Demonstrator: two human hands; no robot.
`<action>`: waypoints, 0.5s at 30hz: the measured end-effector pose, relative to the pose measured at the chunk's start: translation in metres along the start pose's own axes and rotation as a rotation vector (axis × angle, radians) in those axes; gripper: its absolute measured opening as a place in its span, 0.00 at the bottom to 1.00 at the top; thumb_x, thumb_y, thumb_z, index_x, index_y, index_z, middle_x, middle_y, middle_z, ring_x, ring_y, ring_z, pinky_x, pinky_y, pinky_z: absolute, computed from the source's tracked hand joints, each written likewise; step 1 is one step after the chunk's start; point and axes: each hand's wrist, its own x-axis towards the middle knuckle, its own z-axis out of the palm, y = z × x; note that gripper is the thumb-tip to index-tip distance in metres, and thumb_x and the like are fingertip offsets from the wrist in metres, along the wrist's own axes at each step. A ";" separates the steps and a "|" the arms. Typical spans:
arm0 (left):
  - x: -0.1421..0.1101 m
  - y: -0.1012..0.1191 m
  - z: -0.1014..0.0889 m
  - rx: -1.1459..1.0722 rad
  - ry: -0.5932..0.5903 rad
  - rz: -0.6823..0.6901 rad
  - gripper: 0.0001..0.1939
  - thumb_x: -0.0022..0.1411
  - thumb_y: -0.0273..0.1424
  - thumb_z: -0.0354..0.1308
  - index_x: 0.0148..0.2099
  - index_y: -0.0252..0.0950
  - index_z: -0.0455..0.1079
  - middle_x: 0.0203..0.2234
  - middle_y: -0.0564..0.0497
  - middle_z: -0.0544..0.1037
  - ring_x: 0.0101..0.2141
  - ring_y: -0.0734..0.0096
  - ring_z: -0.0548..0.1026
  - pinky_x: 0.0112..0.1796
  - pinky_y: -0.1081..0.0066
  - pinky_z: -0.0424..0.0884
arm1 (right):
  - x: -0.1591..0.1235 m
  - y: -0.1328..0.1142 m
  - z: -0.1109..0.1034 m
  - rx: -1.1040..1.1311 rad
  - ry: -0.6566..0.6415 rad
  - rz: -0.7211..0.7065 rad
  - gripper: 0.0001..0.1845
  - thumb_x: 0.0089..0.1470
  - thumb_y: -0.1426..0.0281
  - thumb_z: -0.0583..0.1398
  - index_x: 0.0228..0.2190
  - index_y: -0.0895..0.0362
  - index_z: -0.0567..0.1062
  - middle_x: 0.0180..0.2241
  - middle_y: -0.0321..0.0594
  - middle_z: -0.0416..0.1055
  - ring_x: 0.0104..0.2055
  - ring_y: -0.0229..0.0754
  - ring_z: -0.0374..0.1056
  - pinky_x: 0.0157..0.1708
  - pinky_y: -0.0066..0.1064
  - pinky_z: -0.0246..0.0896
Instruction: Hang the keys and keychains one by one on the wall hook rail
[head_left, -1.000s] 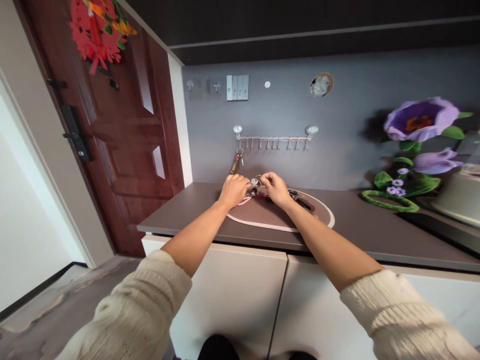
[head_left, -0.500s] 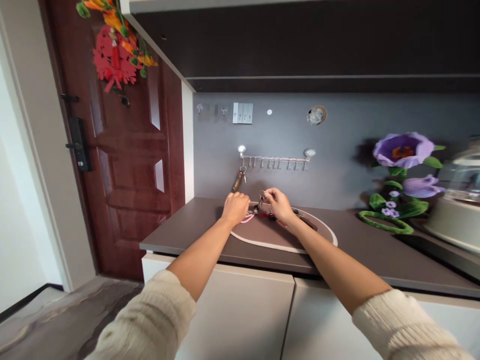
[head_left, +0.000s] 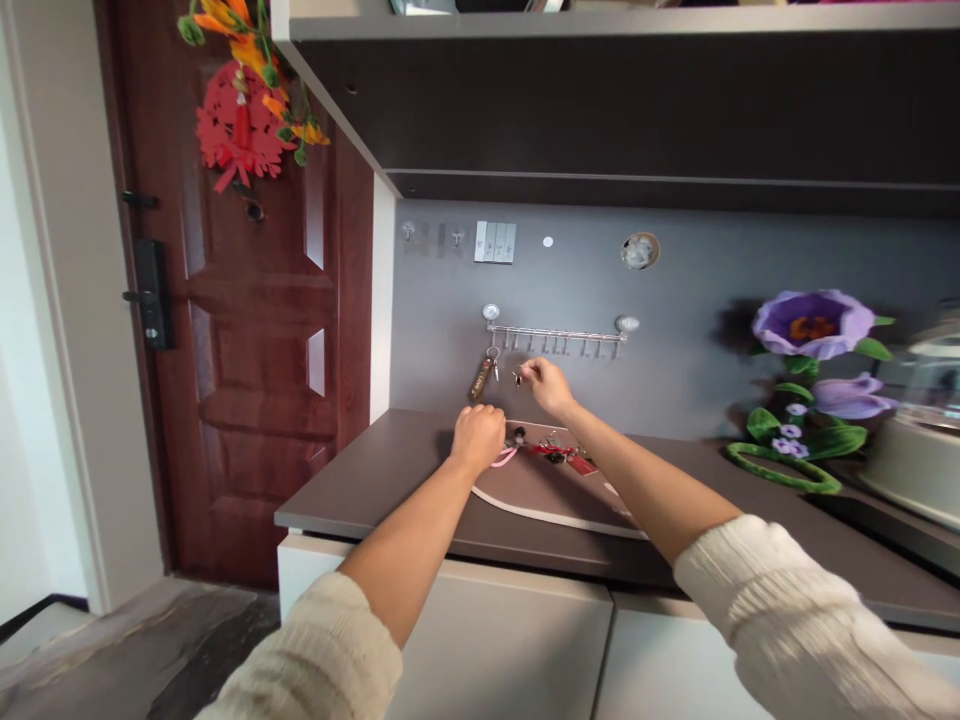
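Note:
My right hand is raised in front of the wall, its fingers pinching a small key ring just below the hook rack. Low over the mat, my left hand has its fingers curled, and whatever they may hold is hidden. A pink strap shows beside that hand. From the rack's left end hangs a set of keys with a brown tag. More keys with red pieces lie on the brown, pale-edged mat, under my right forearm.
Purple artificial flowers and a clear-topped appliance stand at the right of the counter. A dark shelf overhangs the work area. The red-brown door is at the left.
My right hand has lifted the key ring from over the mat toward the hook rack. My left hand stays low, near the same spot. The view has tilted slightly upward.

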 end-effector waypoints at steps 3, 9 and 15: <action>0.000 0.001 0.001 -0.016 -0.007 -0.012 0.15 0.62 0.28 0.41 0.33 0.33 0.69 0.30 0.44 0.74 0.35 0.64 0.71 0.36 0.64 0.62 | 0.015 -0.005 0.007 -0.021 0.039 0.009 0.06 0.46 0.72 0.50 0.23 0.58 0.66 0.23 0.36 0.67 0.27 0.35 0.61 0.34 0.29 0.58; 0.001 0.002 0.000 -0.016 -0.019 -0.030 0.14 0.61 0.27 0.42 0.33 0.33 0.69 0.30 0.45 0.74 0.35 0.64 0.71 0.36 0.64 0.61 | 0.047 -0.001 0.028 0.015 0.162 0.085 0.09 0.46 0.71 0.50 0.24 0.60 0.70 0.23 0.38 0.69 0.27 0.35 0.64 0.34 0.29 0.60; 0.001 0.003 -0.001 -0.017 -0.018 -0.045 0.14 0.61 0.26 0.42 0.33 0.33 0.69 0.29 0.46 0.74 0.35 0.66 0.71 0.37 0.66 0.61 | 0.068 0.005 0.045 0.010 0.282 0.158 0.12 0.46 0.72 0.51 0.25 0.61 0.74 0.23 0.40 0.72 0.30 0.38 0.68 0.35 0.28 0.61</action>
